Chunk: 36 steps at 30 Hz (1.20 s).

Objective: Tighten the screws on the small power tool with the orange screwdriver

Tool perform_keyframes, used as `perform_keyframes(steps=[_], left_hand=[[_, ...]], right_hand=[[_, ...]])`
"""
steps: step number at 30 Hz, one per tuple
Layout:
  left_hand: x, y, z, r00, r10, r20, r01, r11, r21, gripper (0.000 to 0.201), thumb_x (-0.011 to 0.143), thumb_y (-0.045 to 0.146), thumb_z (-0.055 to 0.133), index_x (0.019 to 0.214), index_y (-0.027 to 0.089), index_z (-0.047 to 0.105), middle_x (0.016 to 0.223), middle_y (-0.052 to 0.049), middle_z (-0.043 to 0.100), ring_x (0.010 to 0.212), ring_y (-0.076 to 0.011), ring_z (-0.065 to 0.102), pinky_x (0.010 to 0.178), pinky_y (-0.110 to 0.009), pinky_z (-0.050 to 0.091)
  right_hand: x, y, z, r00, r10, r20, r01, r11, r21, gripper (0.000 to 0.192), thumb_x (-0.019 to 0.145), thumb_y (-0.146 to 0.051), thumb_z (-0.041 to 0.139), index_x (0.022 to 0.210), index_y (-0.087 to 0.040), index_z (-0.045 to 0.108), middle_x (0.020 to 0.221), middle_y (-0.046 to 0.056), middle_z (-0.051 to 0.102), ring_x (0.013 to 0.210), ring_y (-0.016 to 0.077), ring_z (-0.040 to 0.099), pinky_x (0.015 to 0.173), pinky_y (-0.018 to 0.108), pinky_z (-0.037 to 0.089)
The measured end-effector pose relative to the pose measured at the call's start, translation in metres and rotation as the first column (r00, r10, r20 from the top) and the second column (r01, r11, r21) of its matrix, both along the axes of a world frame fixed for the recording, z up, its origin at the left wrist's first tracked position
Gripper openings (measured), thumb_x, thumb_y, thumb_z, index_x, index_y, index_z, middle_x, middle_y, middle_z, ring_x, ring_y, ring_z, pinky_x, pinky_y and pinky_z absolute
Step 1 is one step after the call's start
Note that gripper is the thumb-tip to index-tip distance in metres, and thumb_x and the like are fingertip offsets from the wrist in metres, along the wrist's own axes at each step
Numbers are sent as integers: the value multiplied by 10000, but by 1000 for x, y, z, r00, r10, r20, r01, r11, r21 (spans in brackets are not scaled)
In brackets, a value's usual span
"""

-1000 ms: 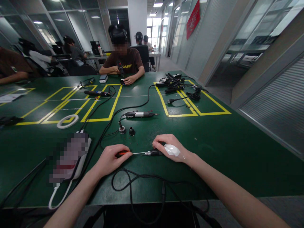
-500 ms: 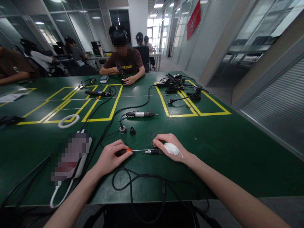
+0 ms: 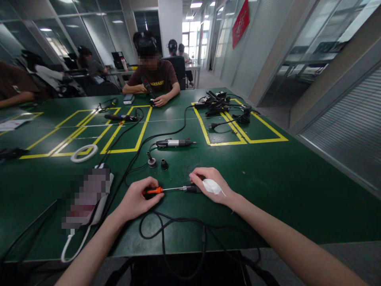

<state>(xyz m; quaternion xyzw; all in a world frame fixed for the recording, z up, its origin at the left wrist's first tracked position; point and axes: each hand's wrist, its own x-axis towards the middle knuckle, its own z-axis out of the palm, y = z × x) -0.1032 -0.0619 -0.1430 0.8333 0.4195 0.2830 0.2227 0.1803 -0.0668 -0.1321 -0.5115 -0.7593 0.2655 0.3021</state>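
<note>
My left hand [image 3: 137, 198] grips an orange-handled screwdriver [image 3: 155, 190] low over the green table [image 3: 268, 186]. Its thin shaft points right into the tip of a black electric tool [image 3: 190, 189], which my right hand [image 3: 208, 183] holds down; a white dressing [image 3: 212, 186] is taped on the back of that hand. The tool's black cable [image 3: 166, 230] loops toward me across the table's near edge. Two small black parts [image 3: 157, 163] stand just beyond my hands.
A second electric screwdriver [image 3: 174, 143] lies farther out, with cables running to the left. A white tape ring [image 3: 85, 153] and a white device [image 3: 89, 194] sit on the left. A person [image 3: 153, 77] works at the far side; a pile of cables [image 3: 222, 104] lies far right.
Both hands have shifted slightly left and up, and the screwdriver's orange handle shows more between my left fingers. The shaft stays against the tool's tip.
</note>
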Motion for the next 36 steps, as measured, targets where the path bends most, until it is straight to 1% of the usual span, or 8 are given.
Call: perform_keyframes(steps=[2, 7, 12, 16, 19, 23, 33, 36], left_hand=[[-1, 1, -1, 1000, -4, 7, 3, 1000, 13, 213, 885, 347, 708, 808, 157, 651, 727, 12, 659, 635, -100, 591, 626, -197, 468], [-1, 4, 1, 999, -37, 14, 36, 999, 40, 243, 940, 371, 681, 837, 158, 735, 770, -14, 699, 688, -109, 649, 664, -191, 483], [-1, 4, 1, 998, -38, -43, 40, 998, 45, 312, 991, 364, 601, 807, 175, 767, 711, -8, 702, 636, -101, 641, 610, -187, 443], [0, 3, 1, 999, -35, -16, 35, 999, 10, 220, 918, 372, 681, 874, 163, 731, 770, -5, 727, 664, -105, 653, 651, -187, 478], [0, 1, 0, 1000, -11, -14, 11, 1000, 0, 224, 844, 367, 744, 832, 159, 660, 720, 20, 667, 622, -94, 591, 620, -188, 459], [0, 2, -3, 1000, 7, -12, -7, 1000, -4, 250, 881, 371, 698, 769, 163, 614, 690, 26, 624, 606, -88, 548, 606, -191, 441], [0, 4, 4, 998, -57, -36, 59, 997, 56, 333, 988, 376, 597, 773, 171, 748, 688, -11, 688, 620, -102, 630, 592, -188, 438], [0, 2, 4, 998, -58, -30, 59, 997, 50, 295, 974, 368, 616, 798, 171, 748, 711, -7, 706, 634, -98, 648, 610, -182, 451]], right_hand=[[0, 1, 0, 1000, -1, 2, 1, 1000, -4, 342, 996, -341, 534, 719, -194, 668, 746, 48, 735, 697, 189, 665, 694, 293, 458], [1, 1, -3, 1000, 1, -27, -1, 1000, 4, 372, 1011, -366, 535, 728, -197, 707, 761, 49, 750, 698, 188, 667, 705, 295, 476], [2, 2, -8, 999, -2, -48, 3, 1000, 19, 389, 1025, -408, 546, 747, -199, 720, 755, 41, 751, 699, 182, 668, 709, 283, 474], [2, 2, -8, 999, -3, -46, 4, 1000, 14, 382, 1024, -388, 554, 728, -197, 703, 750, 38, 747, 698, 179, 669, 708, 280, 471], [1, 1, -6, 999, -5, -35, 6, 1000, 11, 364, 1017, -359, 557, 722, -195, 695, 753, 40, 748, 696, 180, 670, 705, 283, 471], [1, 1, -2, 1000, 4, -18, -4, 1000, 9, 355, 1010, -337, 542, 719, -192, 683, 751, 43, 748, 684, 181, 666, 689, 285, 463], [0, 0, 1, 1000, 3, -5, -3, 1000, 6, 334, 993, -335, 554, 712, -198, 671, 738, 41, 733, 688, 183, 665, 694, 282, 463], [0, 0, 1, 1000, 5, -4, -5, 1000, -1, 344, 997, -345, 545, 713, -197, 670, 738, 41, 728, 692, 183, 662, 694, 283, 459]])
